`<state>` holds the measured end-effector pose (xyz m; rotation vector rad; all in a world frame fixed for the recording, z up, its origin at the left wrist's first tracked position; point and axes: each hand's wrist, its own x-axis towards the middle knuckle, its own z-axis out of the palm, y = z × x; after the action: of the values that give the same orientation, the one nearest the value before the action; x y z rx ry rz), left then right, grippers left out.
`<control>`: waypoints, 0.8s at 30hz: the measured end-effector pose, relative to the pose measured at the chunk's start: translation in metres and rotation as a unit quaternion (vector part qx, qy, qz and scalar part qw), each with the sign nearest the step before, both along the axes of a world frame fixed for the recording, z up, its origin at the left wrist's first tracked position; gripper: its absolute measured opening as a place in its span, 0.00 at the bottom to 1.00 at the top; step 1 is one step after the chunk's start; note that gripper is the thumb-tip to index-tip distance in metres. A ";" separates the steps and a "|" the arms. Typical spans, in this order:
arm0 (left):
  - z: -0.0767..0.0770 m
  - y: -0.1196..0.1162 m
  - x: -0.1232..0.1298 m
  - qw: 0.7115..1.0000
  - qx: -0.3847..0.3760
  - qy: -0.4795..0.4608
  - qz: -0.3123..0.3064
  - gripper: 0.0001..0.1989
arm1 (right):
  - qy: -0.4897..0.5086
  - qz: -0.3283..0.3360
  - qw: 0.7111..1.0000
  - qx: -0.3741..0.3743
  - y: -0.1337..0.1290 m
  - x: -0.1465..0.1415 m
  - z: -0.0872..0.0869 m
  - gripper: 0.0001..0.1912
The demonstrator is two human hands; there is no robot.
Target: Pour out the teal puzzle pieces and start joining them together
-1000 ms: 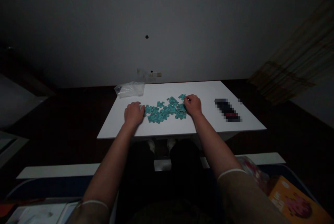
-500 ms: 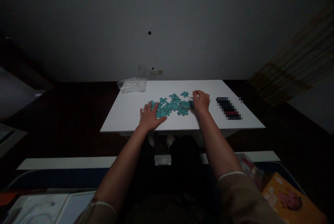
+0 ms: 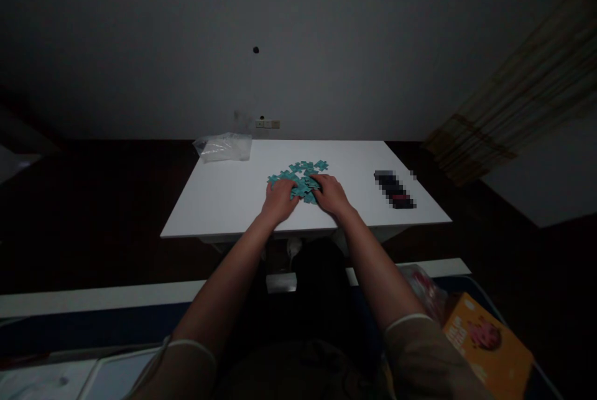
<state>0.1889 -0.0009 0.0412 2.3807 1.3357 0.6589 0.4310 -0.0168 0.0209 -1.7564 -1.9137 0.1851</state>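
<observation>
White desk [image 3: 224, 201]. Orange box [image 3: 489, 350] off desk, out past front right corner, can't see inside. Pile of teal puzzle pieces [image 3: 301, 185] mid-desk, knobbly, pretty messy, lots overlapping, right between both hands' fingers. Clear crumpled bag [image 3: 226, 147] on far left corner, contents unclear. Left hand [image 3: 280, 198] over pile's left side, right hand [image 3: 332, 193] against its right. Fingers bent on both, can't tell if they're gripping.
</observation>
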 end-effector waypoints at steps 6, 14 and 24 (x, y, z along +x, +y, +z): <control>-0.007 -0.001 -0.016 0.996 0.020 -0.009 -0.088 0.11 | 0.099 0.006 0.995 0.027 0.033 -0.007 -0.002 0.35; -0.012 -0.005 -0.018 0.991 0.041 -0.026 -0.124 0.14 | 0.183 0.084 0.979 -0.018 0.043 -0.034 -0.003 0.41; 0.006 0.008 -0.010 0.998 0.035 -0.024 0.036 0.25 | 0.005 0.067 0.997 -0.024 -0.028 -0.023 0.012 0.31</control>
<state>0.1785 0.0068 0.0476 2.3650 1.4045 0.7916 0.4082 -0.0453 0.0328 -1.6561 -2.0364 0.2892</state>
